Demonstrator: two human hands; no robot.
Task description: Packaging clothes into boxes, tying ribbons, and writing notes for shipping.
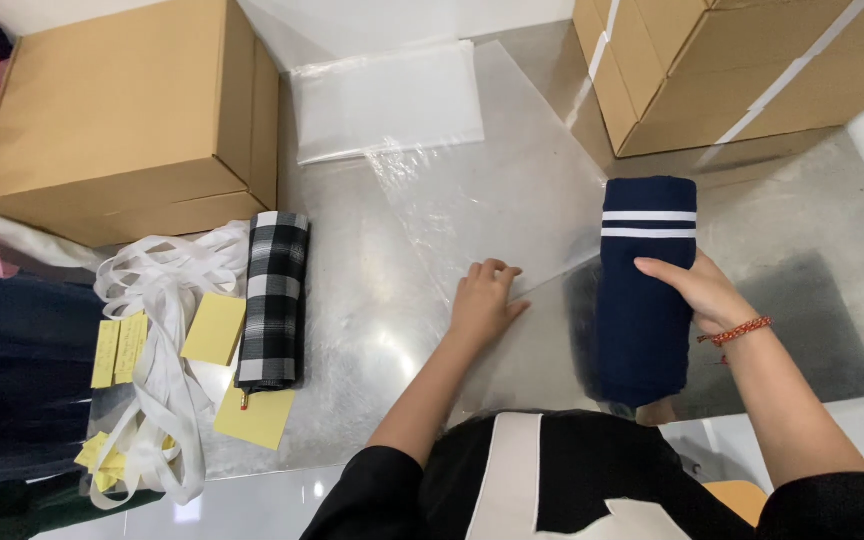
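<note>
— Brown cardboard box (117, 115) at the left: what is inside?
— Closed, I cannot tell. Beside it lies a checked fabric roll (274, 300).
— And the hands?
— Left hand (484, 300) presses flat, fingers curled, on the clear plastic bag (497, 195). Right hand (697, 290) grips the navy folded garment (645, 290) on the metal table (372, 330).

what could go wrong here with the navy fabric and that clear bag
1. The left hand pins only one corner of the clear plastic bag, so the slick film could slide on the shiny metal table.
2. The right hand has a one-sided grip on the folded navy fabric; the fold might loosen.
3. The fabric's near end sits close to the table edge and could droop off.
</note>
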